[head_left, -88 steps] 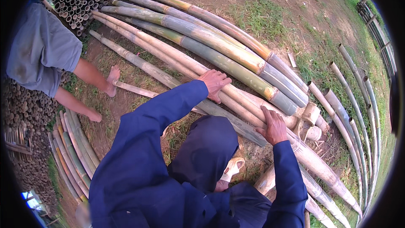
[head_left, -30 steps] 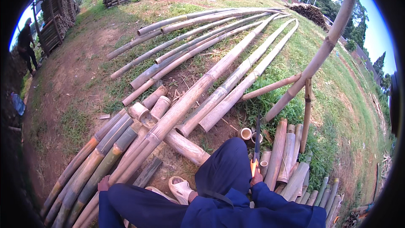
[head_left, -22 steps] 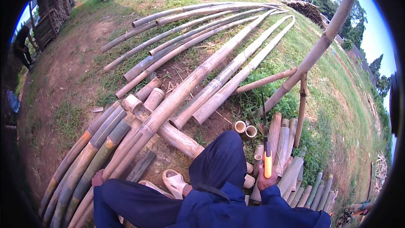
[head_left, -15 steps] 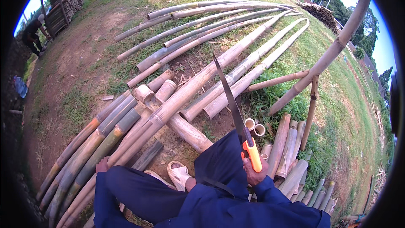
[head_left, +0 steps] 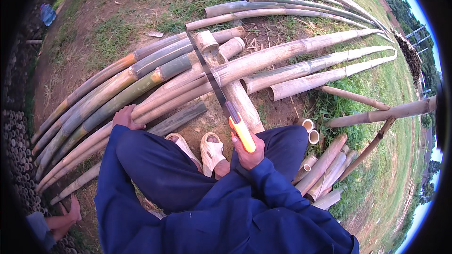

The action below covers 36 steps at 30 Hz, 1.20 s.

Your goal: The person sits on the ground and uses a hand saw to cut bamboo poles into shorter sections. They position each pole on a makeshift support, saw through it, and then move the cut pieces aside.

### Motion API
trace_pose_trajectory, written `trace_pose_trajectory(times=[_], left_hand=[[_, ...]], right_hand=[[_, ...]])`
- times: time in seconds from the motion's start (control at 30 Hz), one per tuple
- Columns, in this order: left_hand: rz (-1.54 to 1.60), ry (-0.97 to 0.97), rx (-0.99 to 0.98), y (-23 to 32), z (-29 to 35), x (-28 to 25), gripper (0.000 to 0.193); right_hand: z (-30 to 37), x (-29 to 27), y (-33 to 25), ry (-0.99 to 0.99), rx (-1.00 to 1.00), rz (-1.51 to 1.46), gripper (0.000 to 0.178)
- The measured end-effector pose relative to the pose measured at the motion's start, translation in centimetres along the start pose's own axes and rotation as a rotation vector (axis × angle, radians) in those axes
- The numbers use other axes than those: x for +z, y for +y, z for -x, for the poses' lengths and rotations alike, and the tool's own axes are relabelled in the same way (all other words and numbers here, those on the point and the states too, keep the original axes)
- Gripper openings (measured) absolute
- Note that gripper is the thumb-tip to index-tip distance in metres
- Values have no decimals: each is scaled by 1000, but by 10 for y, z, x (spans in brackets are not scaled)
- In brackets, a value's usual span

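My right hand (head_left: 249,152) is closed round the orange-and-yellow handle of a hand saw (head_left: 207,69). Its long dark blade slants up and left, passing across a long bamboo pole (head_left: 263,59) in this view; whether the teeth touch it I cannot tell. That pole lies over a thicker bamboo crosspiece (head_left: 245,107) with a short upright stub (head_left: 205,40). My left hand (head_left: 127,118) grips the split-looking near part of the pole, beside my knee. Part of its fingers is hidden behind the pole.
Several greenish bamboo poles (head_left: 117,83) lie to the left, and more (head_left: 301,12) stretch across the grass beyond. Cut bamboo pieces (head_left: 325,167) are piled at right, near a propped bamboo frame (head_left: 381,113). Another person's bare leg (head_left: 61,221) shows at lower left.
The view has swung down and to the right. My right hand has brought the saw left, from beside the pole to across it. My left hand stays on the pole.
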<state>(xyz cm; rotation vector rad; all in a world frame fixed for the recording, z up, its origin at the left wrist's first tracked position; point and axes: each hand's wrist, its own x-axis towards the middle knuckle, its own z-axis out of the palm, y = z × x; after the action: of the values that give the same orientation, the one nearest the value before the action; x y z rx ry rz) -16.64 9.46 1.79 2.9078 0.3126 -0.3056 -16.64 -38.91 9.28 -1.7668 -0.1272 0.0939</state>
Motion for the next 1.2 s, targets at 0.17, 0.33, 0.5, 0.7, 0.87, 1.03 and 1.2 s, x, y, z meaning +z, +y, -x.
trace_pose_trajectory(times=[0.17,0.33,0.5,0.7,0.87,1.03,1.2], left_hand=[[-20,-42,-3,-7,-7,4,103],[1,17,14,-4,-10,7,104],[-12,32,28,-17,-7,9,103],[-23,66,64,-11,-10,12,102],[-18,-9,22,-18,-12,7,101],[-56,3,42,-9,-8,1,101],[-13,21,36,-11,-10,2,101]], right_hand=[[-5,5,6,27,-141,40,20],[-18,1,8,-35,-58,90,20],[-5,1,9,-77,-32,83,19],[14,-13,2,-54,-55,107,26],[-54,24,5,-82,-22,70,16],[45,-36,-12,-119,50,127,23],[-8,-10,10,-112,88,135,21]])
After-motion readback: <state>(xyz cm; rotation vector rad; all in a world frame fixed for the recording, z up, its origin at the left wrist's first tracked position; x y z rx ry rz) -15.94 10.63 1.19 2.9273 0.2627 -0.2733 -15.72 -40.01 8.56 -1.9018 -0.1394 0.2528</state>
